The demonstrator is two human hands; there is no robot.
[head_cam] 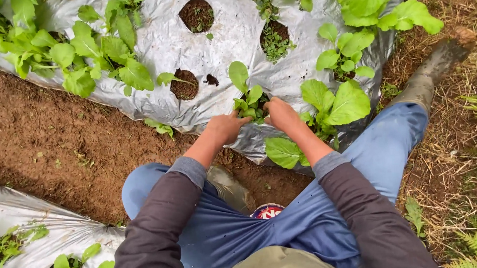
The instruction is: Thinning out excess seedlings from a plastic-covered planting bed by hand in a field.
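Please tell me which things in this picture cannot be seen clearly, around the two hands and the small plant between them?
- Head view: the base of the small plant and its hole in the silver plastic sheet are hidden by leaves and both hands.
- The left hand and right hand show only their backs; the fingertips are buried in leaves, so any grip is unclear.
- The right boot is mud-coated; the left boot is partly covered by the knee.

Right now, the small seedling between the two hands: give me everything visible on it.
The small seedling is a low leafy green plant with one taller oval leaf standing above a cluster of short leaves. It grows from a hole in the silver plastic mulch sheet. The left hand and right hand press in at its base from either side, fingers partly hidden among the leaves.
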